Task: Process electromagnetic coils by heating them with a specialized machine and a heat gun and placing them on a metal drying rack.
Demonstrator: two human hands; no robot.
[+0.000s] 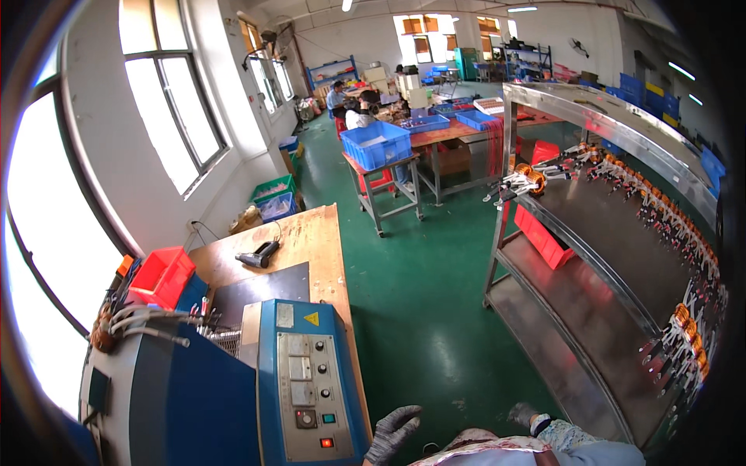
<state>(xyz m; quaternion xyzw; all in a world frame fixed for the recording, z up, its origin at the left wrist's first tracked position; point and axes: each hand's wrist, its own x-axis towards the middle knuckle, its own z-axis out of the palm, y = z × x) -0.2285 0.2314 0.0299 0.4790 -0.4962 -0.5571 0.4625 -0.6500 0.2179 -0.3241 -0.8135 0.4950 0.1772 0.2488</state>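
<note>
While the gloved left hand (pixel 393 435) hangs at the bottom centre of the frame, its thumb spread from the fingers, the gloved right hand (pixel 523 413) is blurred to its right, its grip impossible to tell. Nearest the left hand, a blue machine (pixel 267 388) with 1 lit red switch (pixel 326 443) fills the lower left; a metal rack (pixel 536 365) bearing copper-coloured coils (pixel 687 330) stands at right. Beyond, a black gun-shaped tool (pixel 259 255) lies on a wooden bench (pixel 320 233), left of centre. Farther, 2 people (pixel 336 99) sit at upper centre.
</note>
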